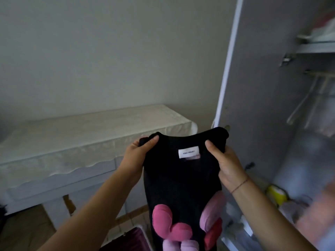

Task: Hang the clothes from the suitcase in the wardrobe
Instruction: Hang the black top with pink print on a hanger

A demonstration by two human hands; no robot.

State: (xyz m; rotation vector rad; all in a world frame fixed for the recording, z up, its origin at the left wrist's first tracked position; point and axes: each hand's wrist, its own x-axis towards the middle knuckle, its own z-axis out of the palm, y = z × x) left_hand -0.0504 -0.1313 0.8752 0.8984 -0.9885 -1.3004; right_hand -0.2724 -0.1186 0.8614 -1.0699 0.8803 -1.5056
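A black knitted top (183,180) with a white neck label and padded pink flower shapes near its lower part hangs in front of me. My left hand (137,158) pinches its left shoulder and my right hand (224,160) pinches its right shoulder, holding it spread at chest height. The open wardrobe (261,98) stands to the right, with a rail and pale empty hangers (306,102) inside. A dark purple suitcase (130,240) shows at the bottom, mostly hidden by my arm and the top.
A white table with a textured cover (87,134) stands against the wall on the left. The wardrobe's door (228,73) is swung open toward me. A yellow object (277,194) and blurred items lie on the wardrobe floor; folded things sit on its upper shelf (319,46).
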